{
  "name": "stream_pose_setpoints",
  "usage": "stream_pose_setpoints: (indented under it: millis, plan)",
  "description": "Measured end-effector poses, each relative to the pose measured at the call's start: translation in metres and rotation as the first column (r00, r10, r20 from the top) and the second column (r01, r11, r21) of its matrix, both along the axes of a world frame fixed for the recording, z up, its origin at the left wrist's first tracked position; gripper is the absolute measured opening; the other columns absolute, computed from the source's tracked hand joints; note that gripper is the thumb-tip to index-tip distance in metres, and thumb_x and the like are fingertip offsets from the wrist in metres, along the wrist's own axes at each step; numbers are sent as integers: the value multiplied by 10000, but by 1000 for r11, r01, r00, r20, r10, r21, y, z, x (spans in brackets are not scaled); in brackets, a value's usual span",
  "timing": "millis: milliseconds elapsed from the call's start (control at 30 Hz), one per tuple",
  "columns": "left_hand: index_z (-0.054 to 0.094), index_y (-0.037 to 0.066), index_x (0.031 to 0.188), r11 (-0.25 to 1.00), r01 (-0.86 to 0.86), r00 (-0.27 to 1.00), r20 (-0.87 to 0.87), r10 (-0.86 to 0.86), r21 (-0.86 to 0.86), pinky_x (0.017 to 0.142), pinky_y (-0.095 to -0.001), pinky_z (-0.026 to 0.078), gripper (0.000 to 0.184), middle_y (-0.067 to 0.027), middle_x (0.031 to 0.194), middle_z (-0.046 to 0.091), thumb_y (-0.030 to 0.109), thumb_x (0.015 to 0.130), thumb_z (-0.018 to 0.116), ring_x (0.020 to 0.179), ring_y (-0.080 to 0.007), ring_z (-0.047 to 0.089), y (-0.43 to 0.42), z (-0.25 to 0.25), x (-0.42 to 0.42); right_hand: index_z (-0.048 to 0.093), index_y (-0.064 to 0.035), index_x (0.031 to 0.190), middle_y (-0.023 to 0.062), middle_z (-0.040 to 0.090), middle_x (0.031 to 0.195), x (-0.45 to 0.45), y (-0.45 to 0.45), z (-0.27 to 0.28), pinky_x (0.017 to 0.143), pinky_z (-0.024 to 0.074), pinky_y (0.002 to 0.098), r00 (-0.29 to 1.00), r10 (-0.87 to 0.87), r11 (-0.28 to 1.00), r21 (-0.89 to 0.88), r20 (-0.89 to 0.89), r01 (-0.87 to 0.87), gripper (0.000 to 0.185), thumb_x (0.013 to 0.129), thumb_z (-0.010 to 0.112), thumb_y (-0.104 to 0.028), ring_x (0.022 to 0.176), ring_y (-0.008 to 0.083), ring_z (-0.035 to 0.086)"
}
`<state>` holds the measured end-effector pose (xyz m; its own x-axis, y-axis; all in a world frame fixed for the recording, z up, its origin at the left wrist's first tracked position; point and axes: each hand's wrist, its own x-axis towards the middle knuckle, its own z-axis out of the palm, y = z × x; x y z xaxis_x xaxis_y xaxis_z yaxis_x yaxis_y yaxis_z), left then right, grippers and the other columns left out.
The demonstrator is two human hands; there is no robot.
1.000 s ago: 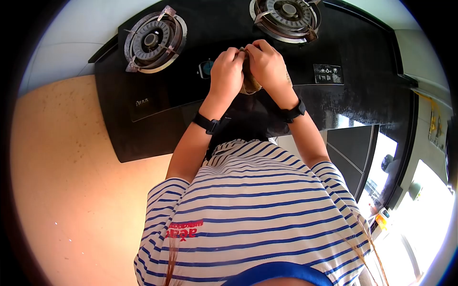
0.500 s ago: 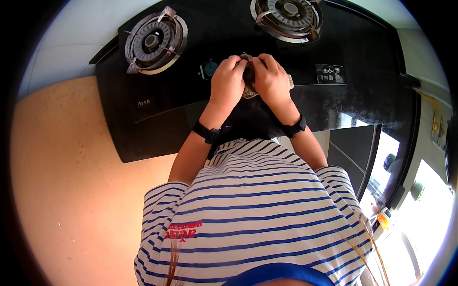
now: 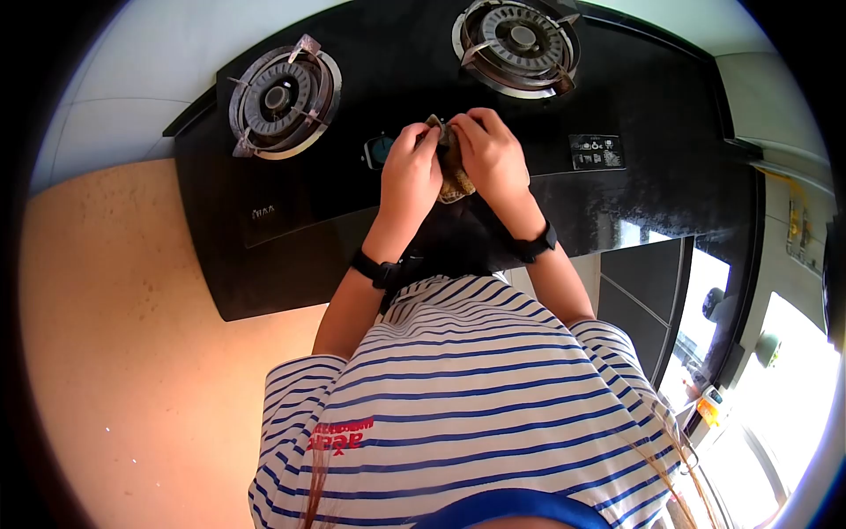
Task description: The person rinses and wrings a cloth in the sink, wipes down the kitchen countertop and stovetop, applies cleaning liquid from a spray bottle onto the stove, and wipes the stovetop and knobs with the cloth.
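Note:
A crumpled brown patterned piece of what looks like cloth [image 3: 456, 187] is held between my two hands over the front of the black stove top. My left hand [image 3: 411, 175] pinches its left side with thumb and bent fingers. On the other side, my right hand [image 3: 492, 160] grips it with curled fingers, close to the left fingertips. A small grey corner sticks up between the fingers. Much of the piece is hidden behind the hands, so its exact kind is unclear. Just left of my left hand is a round stove knob [image 3: 381, 152].
Two gas burners stand on the stove top, one at the left [image 3: 277, 97] and one farther back [image 3: 523, 37], both with raised metal supports. A printed label [image 3: 597, 152] lies right of my hands. The stove's front edge runs before my body; a tan floor [image 3: 115, 309] spreads left.
My fingertips have shifted on the piece, and its grey corner now shows above them. The pale patterned part that stuck out right of my right hand is mostly out of sight. The view has tilted slightly.

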<state>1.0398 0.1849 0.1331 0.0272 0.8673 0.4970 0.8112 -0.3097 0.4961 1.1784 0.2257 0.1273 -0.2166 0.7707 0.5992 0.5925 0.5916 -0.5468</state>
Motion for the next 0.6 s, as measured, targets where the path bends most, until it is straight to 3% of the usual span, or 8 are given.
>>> stream_pose_setpoints:
  millis: [167, 333, 467, 533, 600]
  plan:
    - [633, -39, 1089, 998, 20, 1000, -13, -21, -59, 806, -377, 518, 292, -150, 1073, 608, -61, 801, 589, 923, -325, 623, 1, -4, 3, 626, -49, 949, 105, 598, 943, -10, -3, -8, 675, 540, 351, 990, -31, 999, 30, 136, 27, 162, 790, 624, -23, 798, 289, 636]
    - [644, -35, 1069, 998, 61, 995, -75, -62, -14, 804, -370, 521, 286, -142, 1072, 611, -55, 786, 604, 923, -320, 625, -3, -5, 1, 599, -47, 948, 88, 570, 934, -9, -17, -9, 678, 540, 323, 954, -116, 993, 45, 276, 107, 211, 740, 632, -59, 795, 254, 637]
    - [660, -29, 1042, 991, 117, 991, -51, -121, -68, 776, -364, 531, 270, -127, 1059, 618, -45, 776, 619, 882, -295, 638, -9, -7, -2, 632, -46, 929, 89, 589, 917, 3, -22, -8, 660, 541, 338, 977, -104, 993, -29, 184, 111, 158, 772, 640, -65, 768, 265, 644]
    - [662, -28, 1039, 984, 137, 990, -9, -139, -116, 761, -357, 533, 263, -123, 1051, 618, -38, 779, 624, 860, -291, 642, -17, -5, -3, 673, -56, 898, 90, 613, 895, 13, -23, 2, 641, 537, 363, 996, -10, 977, -212, 86, 29, 89, 816, 643, -76, 740, 286, 647]
    - [664, -27, 1035, 974, 159, 987, 34, -155, -162, 746, -350, 535, 255, -119, 1043, 619, -30, 783, 628, 838, -286, 645, -19, -3, -4, 685, -62, 885, 91, 620, 888, 20, -19, 14, 638, 535, 373, 999, -27, 976, -215, 34, 34, 72, 831, 645, -87, 732, 295, 646]
